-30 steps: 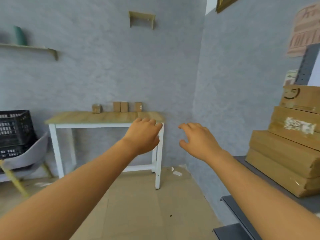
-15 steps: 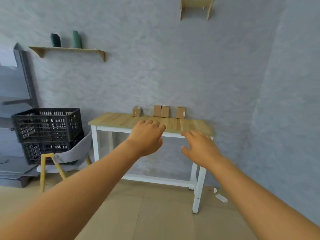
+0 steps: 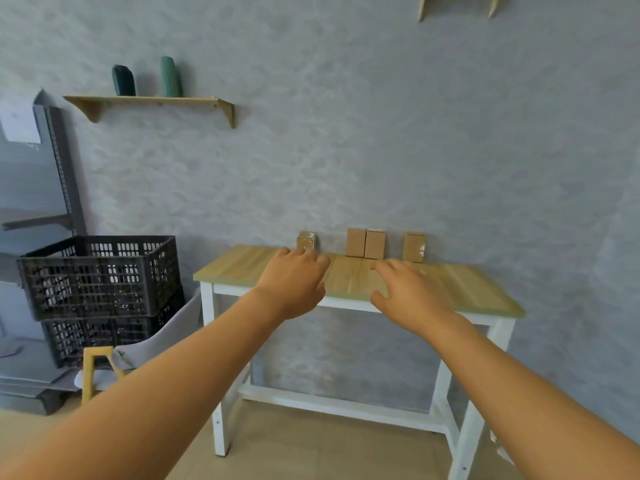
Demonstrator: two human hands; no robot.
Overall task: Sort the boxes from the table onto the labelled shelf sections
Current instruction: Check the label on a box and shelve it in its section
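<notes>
Both hands reach out empty toward four boxes on the table.

The wooden table (image 3: 478,289) stands against the wall, with four cardboard boxes (image 3: 365,243) along its back edge. The left hand (image 3: 294,284) and right hand (image 3: 412,299) hover before them, fingers loosely spread, holding nothing; whether the left fingertips touch the leftmost box (image 3: 306,240) cannot be told.

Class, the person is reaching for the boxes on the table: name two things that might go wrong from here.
1. The two middle boxes stand touching; taking one may tip the other.
2. All the boxes sit at the table rear edge against the wall, beyond both the left hand and the right hand, so a hurried reach may knock one over.
</notes>
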